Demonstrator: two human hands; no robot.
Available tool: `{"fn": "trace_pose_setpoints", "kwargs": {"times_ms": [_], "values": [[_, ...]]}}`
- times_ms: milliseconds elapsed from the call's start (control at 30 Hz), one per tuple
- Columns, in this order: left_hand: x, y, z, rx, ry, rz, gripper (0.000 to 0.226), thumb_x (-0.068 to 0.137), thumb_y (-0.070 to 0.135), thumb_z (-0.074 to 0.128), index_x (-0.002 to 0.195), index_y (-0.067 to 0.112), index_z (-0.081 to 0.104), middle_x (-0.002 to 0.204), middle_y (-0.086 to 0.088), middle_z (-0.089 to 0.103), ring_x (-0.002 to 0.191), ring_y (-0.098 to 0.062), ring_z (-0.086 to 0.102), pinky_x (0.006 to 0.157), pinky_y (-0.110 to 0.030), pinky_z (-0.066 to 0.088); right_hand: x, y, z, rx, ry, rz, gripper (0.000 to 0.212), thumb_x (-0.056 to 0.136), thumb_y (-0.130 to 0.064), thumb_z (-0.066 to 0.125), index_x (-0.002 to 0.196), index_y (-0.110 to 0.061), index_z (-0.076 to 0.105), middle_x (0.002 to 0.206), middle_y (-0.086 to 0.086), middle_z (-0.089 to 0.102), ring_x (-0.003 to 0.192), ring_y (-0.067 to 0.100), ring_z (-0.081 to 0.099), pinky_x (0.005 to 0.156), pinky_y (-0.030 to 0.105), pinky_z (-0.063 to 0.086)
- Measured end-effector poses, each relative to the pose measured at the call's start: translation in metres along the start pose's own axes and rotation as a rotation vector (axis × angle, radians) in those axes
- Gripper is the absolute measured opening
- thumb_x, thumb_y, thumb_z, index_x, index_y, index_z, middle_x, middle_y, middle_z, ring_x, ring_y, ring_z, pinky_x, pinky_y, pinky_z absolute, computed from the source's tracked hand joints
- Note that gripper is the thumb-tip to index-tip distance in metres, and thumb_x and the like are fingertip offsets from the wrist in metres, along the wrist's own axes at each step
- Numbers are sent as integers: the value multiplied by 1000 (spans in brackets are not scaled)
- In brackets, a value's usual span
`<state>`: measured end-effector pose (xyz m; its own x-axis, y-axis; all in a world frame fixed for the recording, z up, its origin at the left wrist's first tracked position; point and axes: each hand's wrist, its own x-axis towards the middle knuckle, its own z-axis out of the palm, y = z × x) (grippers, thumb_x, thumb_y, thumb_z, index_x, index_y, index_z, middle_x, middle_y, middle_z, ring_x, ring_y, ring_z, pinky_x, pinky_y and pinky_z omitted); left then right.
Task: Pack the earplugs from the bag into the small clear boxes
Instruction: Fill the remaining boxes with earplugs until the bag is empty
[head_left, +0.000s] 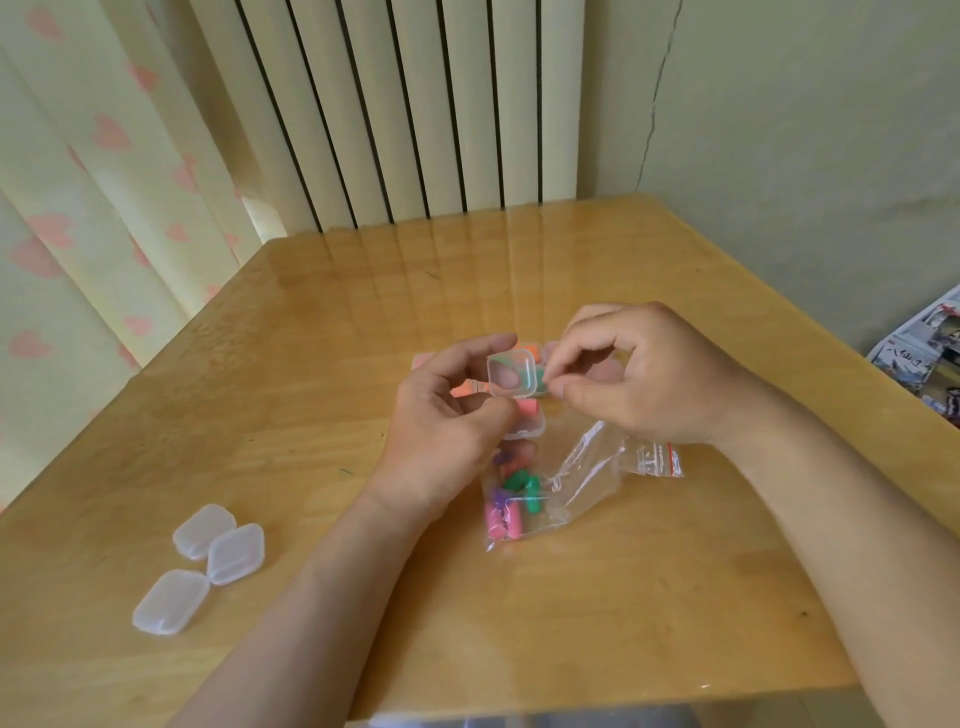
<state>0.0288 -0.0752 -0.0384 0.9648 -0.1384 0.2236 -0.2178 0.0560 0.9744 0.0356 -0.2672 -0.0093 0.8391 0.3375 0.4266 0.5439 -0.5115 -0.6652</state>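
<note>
My left hand (447, 415) holds a small clear box (511, 375) between thumb and fingers, above the table's middle. My right hand (644, 374) pinches the box's right edge with thumb and forefinger. A green earplug shows at that edge. Below the hands lies a clear zip bag (571, 483) with several pink, green and purple earplugs (514, 493) inside. Another clear box (527, 423) with a pink earplug sits just under the held one. More boxes with orange contents lie behind the hands, mostly hidden.
Three shut clear boxes (208, 561) lie together at the front left of the wooden table (311, 364). A newspaper (924, 358) leans at the right edge. A radiator and a curtain stand behind the table.
</note>
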Motion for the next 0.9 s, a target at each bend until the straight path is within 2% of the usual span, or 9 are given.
{"fn": "trace_pose_setpoints", "kwargs": {"times_ms": [67,133,233,333,467,567,633,767,900], "values": [[2,-2,-2,9,25,14,48,72,-4,64,113,20,70,115,-27,57,63,-31,72,58,-45,60,2,-1,-7,-9,91,18,12,75,-10,65,74,-18,74,73,-8,63,65,7,58,62,23,48],[3,-3,-2,6,26,8,50,68,-2,64,112,22,70,117,-28,55,66,-31,71,58,-44,59,1,2,-19,-30,117,114,16,69,-15,53,69,-18,69,58,-10,53,52,4,44,53,19,37],[3,-4,-1,28,24,3,51,69,-3,66,109,27,70,119,-28,52,70,-36,69,57,-40,59,-1,9,-32,-147,-40,292,9,71,-12,60,66,-19,59,54,-8,50,50,8,41,53,28,37],[4,-3,-1,42,21,-13,53,79,-18,62,110,25,67,118,-26,52,69,-28,70,54,-37,59,-6,8,-33,-171,-194,365,18,72,-2,64,64,-17,58,60,-4,56,48,9,44,53,30,40],[3,-4,-3,55,15,-16,51,76,-12,64,110,26,67,116,-23,52,69,-32,71,54,-39,59,-7,4,-28,-105,-265,318,18,72,5,67,70,-12,61,57,-10,60,46,1,46,50,20,41],[3,-6,-3,76,31,-27,50,76,-10,64,108,27,68,115,-21,54,67,-40,71,53,-47,60,-4,8,-24,-16,-240,252,27,71,12,64,69,-15,63,70,2,68,59,8,58,60,31,50],[4,-6,-3,96,40,-31,50,78,-13,64,107,28,68,115,-20,54,61,-43,69,52,-48,60,-3,11,-20,56,-209,217,32,71,15,61,68,-16,60,71,1,68,66,14,62,64,35,51],[5,-7,-2,120,44,-25,51,81,-18,59,107,25,66,112,-19,55,44,-23,60,46,-40,57,-1,12,-10,62,-158,143,27,69,-10,78,64,-21,53,73,9,68,86,26,73,68,46,59],[5,-5,-3,143,51,-32,49,81,-15,62,107,26,65,114,-17,56,46,-25,63,47,-37,57,-2,7,-5,135,-178,189,24,81,3,74,69,-7,56,60,13,63,51,18,64,51,31,51]]}}
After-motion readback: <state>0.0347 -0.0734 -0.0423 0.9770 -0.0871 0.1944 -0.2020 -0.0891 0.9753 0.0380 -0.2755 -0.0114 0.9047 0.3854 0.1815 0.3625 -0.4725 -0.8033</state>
